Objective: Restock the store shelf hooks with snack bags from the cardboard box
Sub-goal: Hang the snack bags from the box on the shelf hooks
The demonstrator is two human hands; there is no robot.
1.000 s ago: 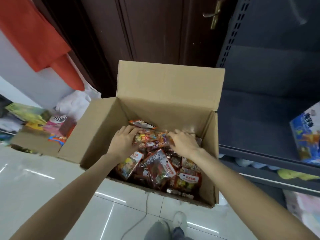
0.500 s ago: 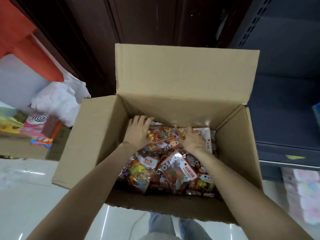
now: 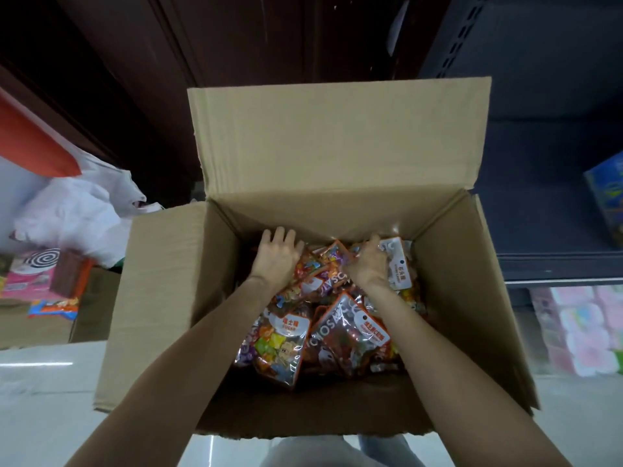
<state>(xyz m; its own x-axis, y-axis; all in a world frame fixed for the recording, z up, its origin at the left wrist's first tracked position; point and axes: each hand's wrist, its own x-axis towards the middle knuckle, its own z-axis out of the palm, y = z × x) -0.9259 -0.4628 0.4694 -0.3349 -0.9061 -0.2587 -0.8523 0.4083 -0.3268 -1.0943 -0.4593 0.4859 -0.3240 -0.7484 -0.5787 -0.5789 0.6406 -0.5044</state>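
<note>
An open cardboard box (image 3: 175, 298) stands on the floor below me, its far flap upright. It holds a pile of several shiny orange and red snack bags (image 3: 286, 335) with white and orange header cards. My left hand (image 3: 278, 256) lies flat on the bags near the far wall, fingers straight. My right hand (image 3: 367, 264) is deep in the pile beside a bag with a white header (image 3: 401, 264); its fingers curl down over the bags at the far end. The shelf hooks are not in view.
A dark shelf unit (image 3: 546, 257) stands right of the box, with a blue carton (image 3: 606, 197) on it and pink packs (image 3: 580, 328) below. On the left lie a white plastic bag (image 3: 77, 210) and a second carton holding a pink packet (image 3: 30, 274). A dark wooden door is behind.
My view has moved closer and over the box. Both hands have slid further toward the far wall of the box, the right one digging into the bags.
</note>
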